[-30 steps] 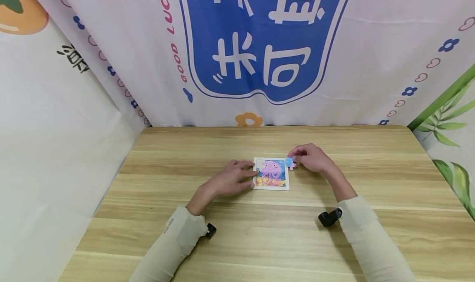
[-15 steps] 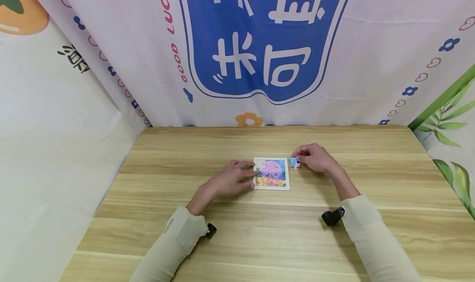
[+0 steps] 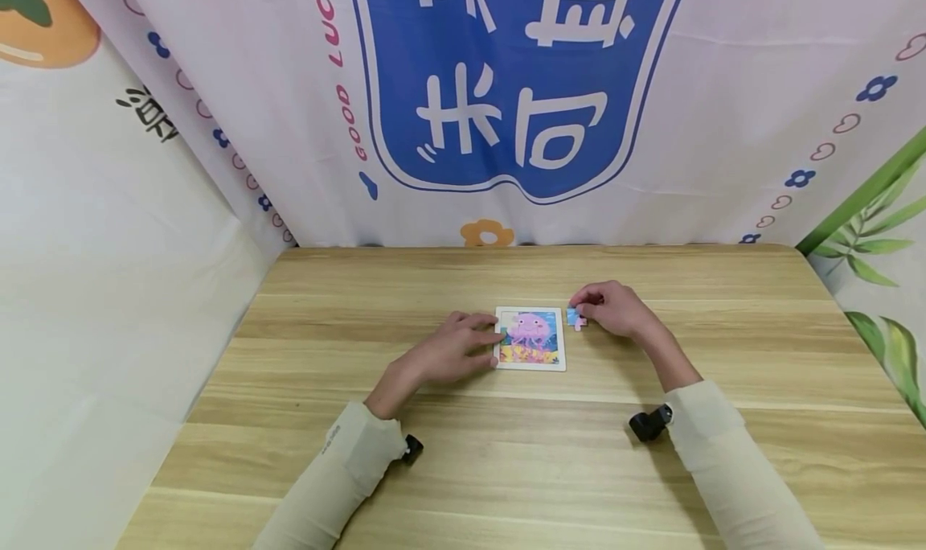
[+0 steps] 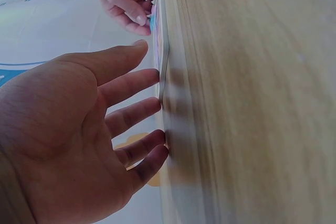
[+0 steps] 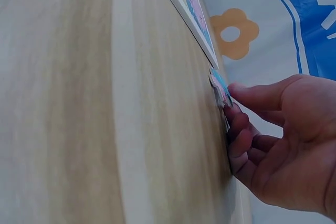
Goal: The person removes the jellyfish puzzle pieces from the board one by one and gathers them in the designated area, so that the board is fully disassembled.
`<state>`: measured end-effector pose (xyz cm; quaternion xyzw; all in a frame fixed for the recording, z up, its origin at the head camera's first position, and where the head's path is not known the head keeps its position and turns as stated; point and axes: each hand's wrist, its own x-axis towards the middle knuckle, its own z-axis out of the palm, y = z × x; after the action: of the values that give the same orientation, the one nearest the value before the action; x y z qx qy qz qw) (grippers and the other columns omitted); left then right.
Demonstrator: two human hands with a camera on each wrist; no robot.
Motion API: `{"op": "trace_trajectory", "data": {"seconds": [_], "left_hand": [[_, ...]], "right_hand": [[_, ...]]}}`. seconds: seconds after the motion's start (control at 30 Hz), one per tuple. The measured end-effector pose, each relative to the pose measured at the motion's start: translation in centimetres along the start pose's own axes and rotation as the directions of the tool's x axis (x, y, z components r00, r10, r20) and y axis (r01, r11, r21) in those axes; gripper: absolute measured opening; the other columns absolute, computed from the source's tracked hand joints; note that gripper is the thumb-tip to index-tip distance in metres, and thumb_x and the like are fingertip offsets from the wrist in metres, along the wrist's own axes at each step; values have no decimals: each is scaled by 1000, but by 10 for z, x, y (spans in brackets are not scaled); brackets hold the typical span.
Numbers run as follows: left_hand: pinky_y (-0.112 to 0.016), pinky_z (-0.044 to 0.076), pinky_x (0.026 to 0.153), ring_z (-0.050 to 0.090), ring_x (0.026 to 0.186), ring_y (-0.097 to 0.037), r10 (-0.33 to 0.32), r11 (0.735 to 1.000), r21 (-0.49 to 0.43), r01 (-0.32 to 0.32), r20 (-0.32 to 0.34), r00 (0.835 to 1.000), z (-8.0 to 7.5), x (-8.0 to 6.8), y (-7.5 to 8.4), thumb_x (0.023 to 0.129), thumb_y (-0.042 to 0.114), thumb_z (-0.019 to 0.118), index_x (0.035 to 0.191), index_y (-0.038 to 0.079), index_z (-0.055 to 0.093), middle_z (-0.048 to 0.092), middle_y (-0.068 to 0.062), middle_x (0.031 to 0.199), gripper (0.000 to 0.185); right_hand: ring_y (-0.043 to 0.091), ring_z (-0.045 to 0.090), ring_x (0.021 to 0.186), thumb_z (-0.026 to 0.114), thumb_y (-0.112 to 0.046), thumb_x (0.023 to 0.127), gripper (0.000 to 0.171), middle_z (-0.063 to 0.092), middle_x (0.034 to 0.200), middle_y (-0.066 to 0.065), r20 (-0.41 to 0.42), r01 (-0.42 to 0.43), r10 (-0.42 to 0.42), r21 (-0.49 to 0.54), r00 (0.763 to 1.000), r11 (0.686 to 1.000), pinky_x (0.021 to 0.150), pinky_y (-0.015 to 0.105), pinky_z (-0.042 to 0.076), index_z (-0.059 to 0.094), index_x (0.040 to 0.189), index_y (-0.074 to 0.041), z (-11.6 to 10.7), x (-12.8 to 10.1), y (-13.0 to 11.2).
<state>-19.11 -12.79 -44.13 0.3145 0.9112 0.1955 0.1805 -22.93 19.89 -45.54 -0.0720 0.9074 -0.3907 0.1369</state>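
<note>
A small square jigsaw puzzle (image 3: 531, 339) with a white border and a pink jellyfish picture lies flat on the table. My left hand (image 3: 453, 349) rests at its left side, fingers spread and fingertips on the border. In the left wrist view, the left hand's palm (image 4: 58, 129) shows with nothing gripped. Just right of the puzzle, my right hand (image 3: 613, 307) pinches a blue-and-pink puzzle piece (image 3: 575, 317) between thumb and fingers. The right wrist view has this puzzle piece (image 5: 220, 87) tilted close to the tabletop, near the puzzle's corner, with the other fingers curled below.
The wooden table (image 3: 463, 469) stretches around both hands. A printed cloth (image 3: 304, 132) hangs behind its far edge, and another pale cloth (image 3: 108, 293) hangs at the left. Small black cameras (image 3: 649, 423) are strapped at both wrists.
My right hand has moved a little to the right with the puzzle piece, from overlapping the puzzle's right border to just beside it. The left hand has stayed in place.
</note>
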Motion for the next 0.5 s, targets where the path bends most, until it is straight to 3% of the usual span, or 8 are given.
{"op": "trace_trajectory", "data": {"seconds": [0.23, 0.5], "left_hand": [[-56, 37, 126, 37, 154, -38, -6, 1000, 1, 6, 3, 1000, 0, 1, 0, 110, 36, 63, 156, 16, 58, 39, -8, 173, 51], [-56, 38, 125, 38, 153, -38, 1, 1000, 13, -1, -4, 1000, 1, 2, 0, 110, 34, 64, 155, 16, 59, 41, -9, 172, 49]], "right_hand": [[27, 62, 103, 73, -4, 97, 25, 72, 116, 17, 21, 4, -4, 16, 1000, 1000, 89, 34, 50, 75, 122, -1, 1, -2, -1], [26, 63, 102, 74, -2, 95, 25, 72, 114, 15, 20, 10, -10, -10, 1000, 1000, 92, 37, 51, 75, 120, -1, 2, 0, -2]]}}
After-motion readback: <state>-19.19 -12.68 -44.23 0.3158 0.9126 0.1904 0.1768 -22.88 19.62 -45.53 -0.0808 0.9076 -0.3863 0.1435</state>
